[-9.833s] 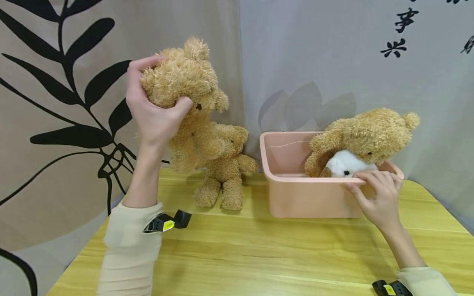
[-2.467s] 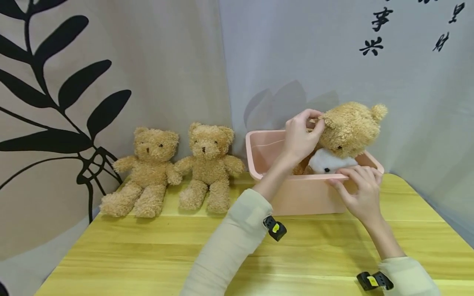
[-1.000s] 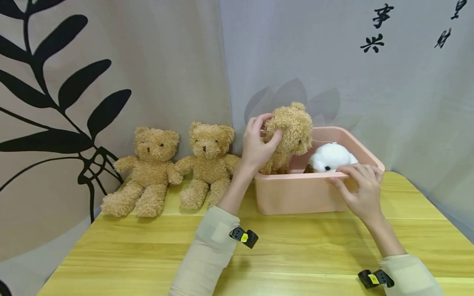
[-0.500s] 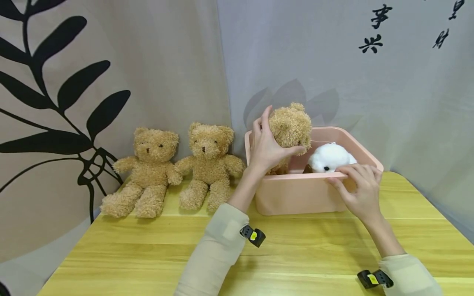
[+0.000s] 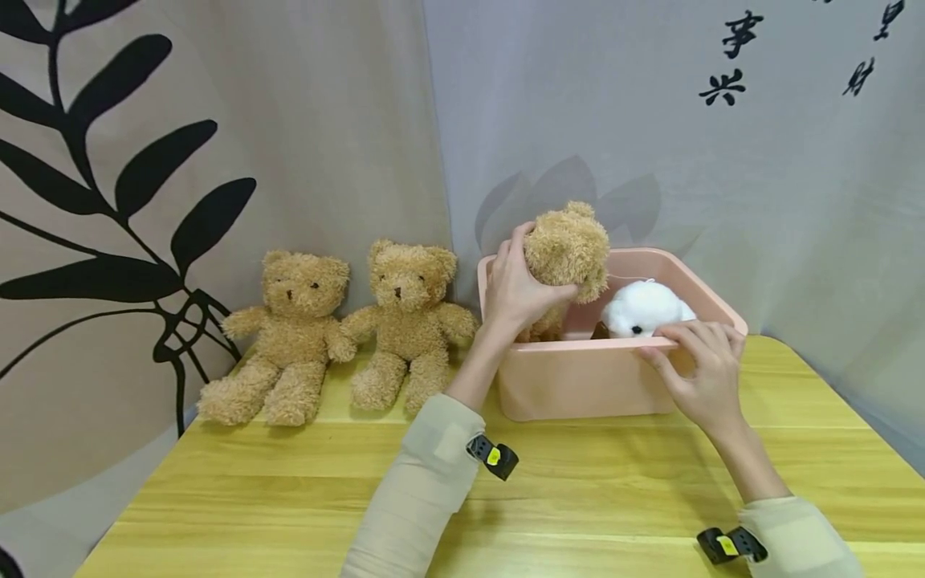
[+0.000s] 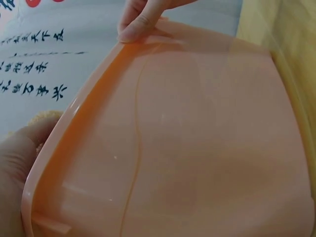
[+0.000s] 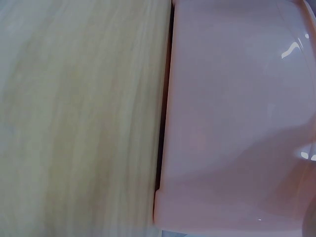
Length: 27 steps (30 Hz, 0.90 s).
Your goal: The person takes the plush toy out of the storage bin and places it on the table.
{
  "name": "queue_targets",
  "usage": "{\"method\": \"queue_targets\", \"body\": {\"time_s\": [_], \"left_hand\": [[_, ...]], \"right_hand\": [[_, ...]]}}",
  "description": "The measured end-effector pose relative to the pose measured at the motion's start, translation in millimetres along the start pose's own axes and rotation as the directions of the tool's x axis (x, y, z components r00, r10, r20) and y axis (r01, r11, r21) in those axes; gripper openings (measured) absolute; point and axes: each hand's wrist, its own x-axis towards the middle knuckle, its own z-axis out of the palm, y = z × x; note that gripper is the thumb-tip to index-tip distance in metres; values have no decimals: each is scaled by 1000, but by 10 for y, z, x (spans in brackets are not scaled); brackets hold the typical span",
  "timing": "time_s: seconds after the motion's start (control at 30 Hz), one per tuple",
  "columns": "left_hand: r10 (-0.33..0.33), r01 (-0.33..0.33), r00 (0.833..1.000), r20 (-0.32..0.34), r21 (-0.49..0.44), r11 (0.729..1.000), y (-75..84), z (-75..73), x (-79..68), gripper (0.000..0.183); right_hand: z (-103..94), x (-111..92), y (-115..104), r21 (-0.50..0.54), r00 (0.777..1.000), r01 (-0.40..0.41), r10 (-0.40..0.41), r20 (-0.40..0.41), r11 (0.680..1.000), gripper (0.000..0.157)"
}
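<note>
A pink plastic bin (image 5: 578, 381) stands on the table at the right. Inside its left end sits a tan teddy bear (image 5: 567, 245), head above the rim and face turned right. My left hand (image 5: 516, 289) holds that bear by the head, fingers behind and thumb in front; its lower body is hidden. At the bin's front right, my right hand (image 5: 704, 369) pinches the rim, thumb outside and fingers over the edge. Just behind those fingers lies a white plush toy (image 5: 643, 307) with a black eye. In the left wrist view the bin's front wall (image 6: 212, 123) fills most of the picture.
Two more tan teddy bears, one at the far left (image 5: 292, 321) and another beside it (image 5: 408, 313), sit upright against the backdrop curtain (image 5: 347, 120). The wooden table (image 5: 578, 498) spreads in front of the bin.
The bear my left hand lifted earlier now sits on the table. Another bear has shifted from the bin's right to its left end. My left hand spread slightly, then closed round its head.
</note>
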Motion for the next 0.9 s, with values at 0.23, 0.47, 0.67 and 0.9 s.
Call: {"method": "queue_targets", "body": {"time_s": [0.23,0.47,0.67,0.9], "left_hand": [[97,-101,988,-122,-31,994,0,-44,-55,96],[230,-311,927,-297,-263,913,86,-134,-68,88],[316,-465,860,-401,-361,808,232,-339,-81,82],[404,-660,735,-544,-441,608,323,-613,-74,64]], "right_hand": [[3,-7,-1,3,1000,-3,3,-2,1000,63],[1,-8,2,5,1000,-1,1,1,1000,62],[12,-11,6,4,1000,-1,1,2,1000,63],[13,-7,4,5,1000,1,-1,-2,1000,63]]}}
